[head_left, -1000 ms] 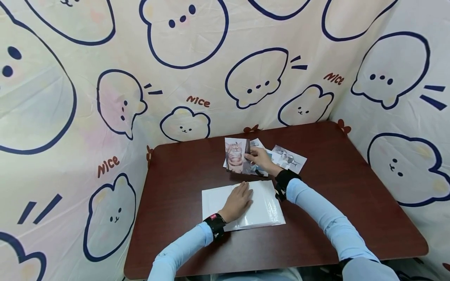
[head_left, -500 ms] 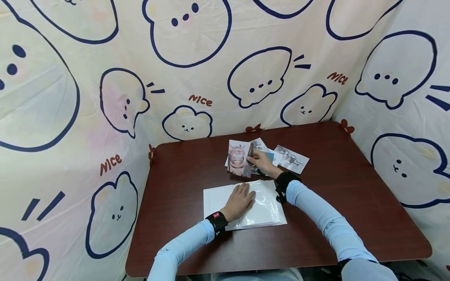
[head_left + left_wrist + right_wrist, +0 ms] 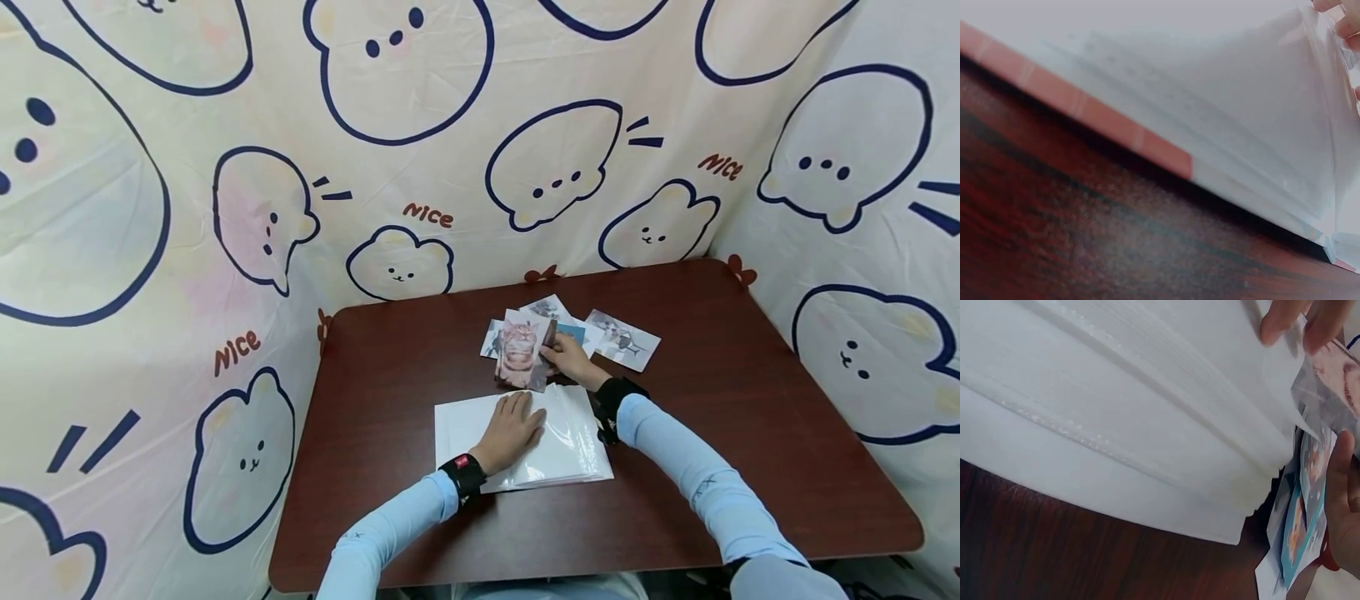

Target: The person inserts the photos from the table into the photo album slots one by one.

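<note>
Resting on the white book (image 3: 573,446) with the left hand (image 3: 512,432), fingers laid straight, probably to hold its shiny pages down. Pinching 1 cat picture (image 3: 519,348) by its right edge with the right hand (image 3: 570,360), seemingly to leave the print uncovered, at the book's far edge; touching or apart, cannot tell. Just beyond, spread on the far part of the table (image 3: 375,392) beside other pictures (image 3: 628,340), presumably within reach.

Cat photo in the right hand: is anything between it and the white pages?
Only the left hand: it rests on the white pages, fingertips near their far edge, close to the cat photo. Nothing else visible stands between.
</note>
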The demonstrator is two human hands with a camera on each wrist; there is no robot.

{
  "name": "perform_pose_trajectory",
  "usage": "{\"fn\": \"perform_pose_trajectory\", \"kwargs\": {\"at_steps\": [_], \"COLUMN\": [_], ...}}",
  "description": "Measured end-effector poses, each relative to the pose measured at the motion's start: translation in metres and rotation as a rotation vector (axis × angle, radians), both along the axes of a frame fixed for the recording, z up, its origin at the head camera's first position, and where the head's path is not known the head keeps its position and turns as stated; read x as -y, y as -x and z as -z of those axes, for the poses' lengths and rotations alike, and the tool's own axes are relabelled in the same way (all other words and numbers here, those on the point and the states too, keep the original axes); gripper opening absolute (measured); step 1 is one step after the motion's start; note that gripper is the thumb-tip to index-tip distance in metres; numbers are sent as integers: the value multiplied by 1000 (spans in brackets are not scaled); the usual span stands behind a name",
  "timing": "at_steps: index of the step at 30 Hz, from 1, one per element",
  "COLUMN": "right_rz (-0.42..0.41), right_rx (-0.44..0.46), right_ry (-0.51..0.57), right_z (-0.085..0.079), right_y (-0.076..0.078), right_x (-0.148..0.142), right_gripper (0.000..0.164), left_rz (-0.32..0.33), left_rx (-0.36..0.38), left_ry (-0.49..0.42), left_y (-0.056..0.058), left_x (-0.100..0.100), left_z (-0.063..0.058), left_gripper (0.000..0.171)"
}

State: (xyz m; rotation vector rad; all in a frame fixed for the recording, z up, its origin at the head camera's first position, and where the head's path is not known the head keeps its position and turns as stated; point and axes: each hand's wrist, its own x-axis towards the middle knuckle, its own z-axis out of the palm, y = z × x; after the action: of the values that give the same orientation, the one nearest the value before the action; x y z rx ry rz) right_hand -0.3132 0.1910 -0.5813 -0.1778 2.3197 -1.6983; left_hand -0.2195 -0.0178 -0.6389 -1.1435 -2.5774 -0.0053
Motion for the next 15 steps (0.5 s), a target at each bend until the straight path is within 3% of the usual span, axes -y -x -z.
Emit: {"fn": "perform_pose_trajectory", "kwargs": {"at_steps": [6,15], "right_rz": [-39,-75], "right_rx": [-14,-136], "right_ry": [-46,-196], "right_z": [0,3], "right_y": [-3,4], "right_x": [-7,-14], "right_gripper": [32,19], "left_rz": [-8,-14], "left_rx": [-11,113], "left_ry": [-8,39], "left_y": [0,-3], "left_x": [0,1], "left_z": [1,-1], "left_gripper": [33,39]}}
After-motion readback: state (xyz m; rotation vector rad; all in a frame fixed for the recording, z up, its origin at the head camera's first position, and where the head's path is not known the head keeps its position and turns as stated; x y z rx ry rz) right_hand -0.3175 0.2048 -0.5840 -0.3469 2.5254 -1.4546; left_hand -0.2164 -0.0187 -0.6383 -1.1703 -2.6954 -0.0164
